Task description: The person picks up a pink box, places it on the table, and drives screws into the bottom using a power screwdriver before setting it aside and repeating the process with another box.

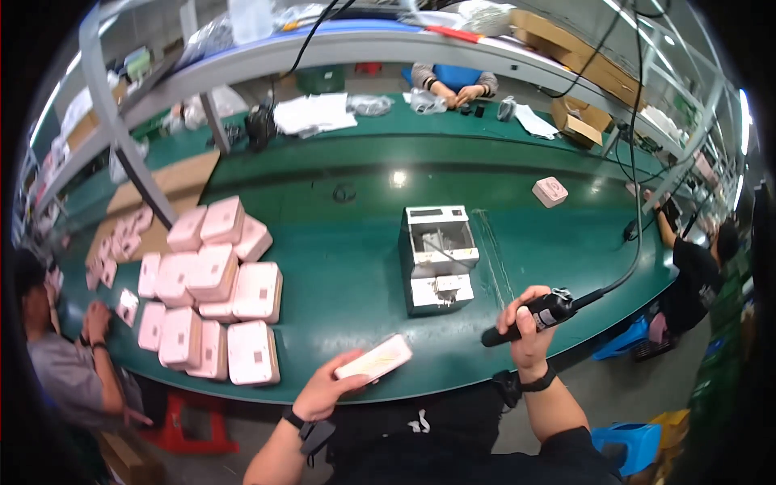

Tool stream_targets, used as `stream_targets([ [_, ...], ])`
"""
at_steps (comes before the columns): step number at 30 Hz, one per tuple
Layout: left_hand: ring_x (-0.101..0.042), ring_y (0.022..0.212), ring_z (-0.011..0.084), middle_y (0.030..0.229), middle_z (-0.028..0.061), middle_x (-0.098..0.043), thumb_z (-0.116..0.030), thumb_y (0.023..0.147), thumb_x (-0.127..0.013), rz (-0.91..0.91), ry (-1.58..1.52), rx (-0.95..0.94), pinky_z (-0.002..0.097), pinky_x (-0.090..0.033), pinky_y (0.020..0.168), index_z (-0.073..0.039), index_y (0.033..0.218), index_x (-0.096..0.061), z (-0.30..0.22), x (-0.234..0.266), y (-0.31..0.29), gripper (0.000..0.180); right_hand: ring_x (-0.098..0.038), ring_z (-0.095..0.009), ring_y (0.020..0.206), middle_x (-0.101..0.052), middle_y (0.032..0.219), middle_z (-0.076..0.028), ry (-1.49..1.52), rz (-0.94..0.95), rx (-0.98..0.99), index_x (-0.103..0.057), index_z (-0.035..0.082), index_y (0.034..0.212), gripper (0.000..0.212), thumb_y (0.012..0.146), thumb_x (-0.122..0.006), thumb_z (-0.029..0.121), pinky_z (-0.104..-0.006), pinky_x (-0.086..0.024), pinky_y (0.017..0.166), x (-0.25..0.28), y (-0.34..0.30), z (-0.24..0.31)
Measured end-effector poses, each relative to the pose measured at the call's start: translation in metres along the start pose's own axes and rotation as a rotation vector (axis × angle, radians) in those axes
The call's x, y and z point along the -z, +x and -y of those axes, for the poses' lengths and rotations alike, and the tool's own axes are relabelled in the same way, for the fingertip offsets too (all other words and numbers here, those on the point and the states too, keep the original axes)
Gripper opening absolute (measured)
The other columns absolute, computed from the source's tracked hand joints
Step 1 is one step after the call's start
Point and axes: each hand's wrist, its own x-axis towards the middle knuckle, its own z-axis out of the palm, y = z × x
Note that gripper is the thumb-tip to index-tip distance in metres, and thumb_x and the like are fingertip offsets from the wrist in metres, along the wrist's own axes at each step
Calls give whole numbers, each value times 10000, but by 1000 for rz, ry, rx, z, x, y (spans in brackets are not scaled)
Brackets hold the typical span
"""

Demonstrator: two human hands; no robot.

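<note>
My left hand [330, 388] grips a pale pink, rounded plastic case [375, 360], held tilted on edge above the front rim of the table. In my right hand [529, 327] is a black electric screwdriver [546, 312], its cable running up to the right. The tool's tip points left, apart from the case. Between and beyond my hands stands a grey and black screw feeder [440, 257] with an open top bay. Left of it, several pink square cases [255, 289] are piled in stacks.
A single pink case [550, 191] lies at the far right of the green table [339, 234]. Small pink parts [121, 238] lie on cardboard at the left. People sit at the left, right and far side. A metal shelf [323, 50] spans overhead; a cable [638, 162] hangs at right.
</note>
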Motion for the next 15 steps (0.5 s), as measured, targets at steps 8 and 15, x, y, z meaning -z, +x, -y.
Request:
stream_targets([
  [8, -590, 1145, 415, 1414, 158, -499, -793, 906, -199, 20, -823, 172, 463, -552, 881, -165, 1498, -345, -18, 25, 52, 875, -523, -155, 535, -505, 662, -53, -47, -250, -4, -452, 43, 1009, 192, 899, -600, 96, -294, -458, 524, 51, -26, -26],
  [15, -536, 1261, 345, 1429, 231, -473, -701, 944, -383, -98, -635, -156, 406, -511, 981, -40, 1485, -341, -62, 60, 188, 855, -506, -146, 509, -493, 644, -52, -89, -190, -32, -461, 32, 1008, 160, 900, -574, 66, -291, -448, 508, 44, -17, -28],
])
